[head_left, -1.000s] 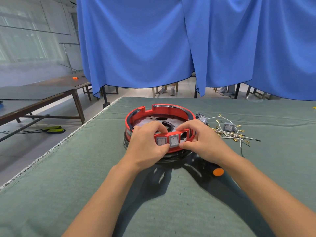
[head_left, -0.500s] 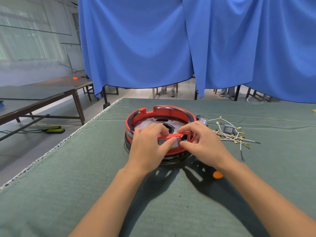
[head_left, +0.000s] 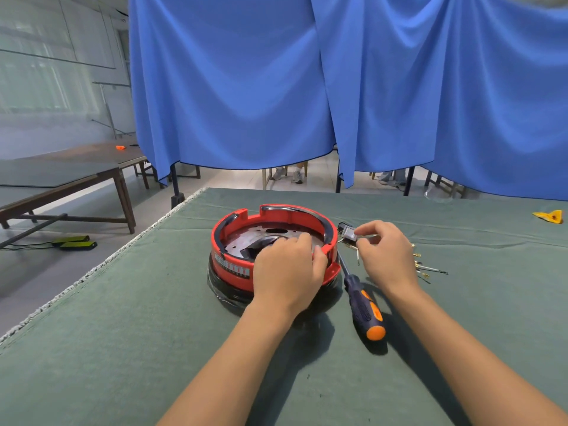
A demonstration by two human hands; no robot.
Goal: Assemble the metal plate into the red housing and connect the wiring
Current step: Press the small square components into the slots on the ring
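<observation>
The red housing [head_left: 276, 215] is a round ring on a black base [head_left: 229, 292] on the green table. The round metal plate [head_left: 246, 239] lies inside it. My left hand [head_left: 287, 273] grips the housing's near rim, fingers curled over the edge onto the plate and hiding the front of the ring. To the right of the housing my right hand [head_left: 388, 256] pinches a small grey rocker switch [head_left: 349, 233] between thumb and fingers. Loose white wires with gold terminals [head_left: 427, 267] lie under and beyond that hand.
A screwdriver with a dark blue and orange handle [head_left: 364, 307] lies right of the housing, its tip toward the ring. A yellow scrap [head_left: 550, 216] sits at the far right. The table's left edge [head_left: 101, 265] runs diagonally. Blue curtains hang behind.
My right hand has left the front of the housing and gone right to the switch beside it. My left hand stays on the near rim, now covering the switches fitted there.
</observation>
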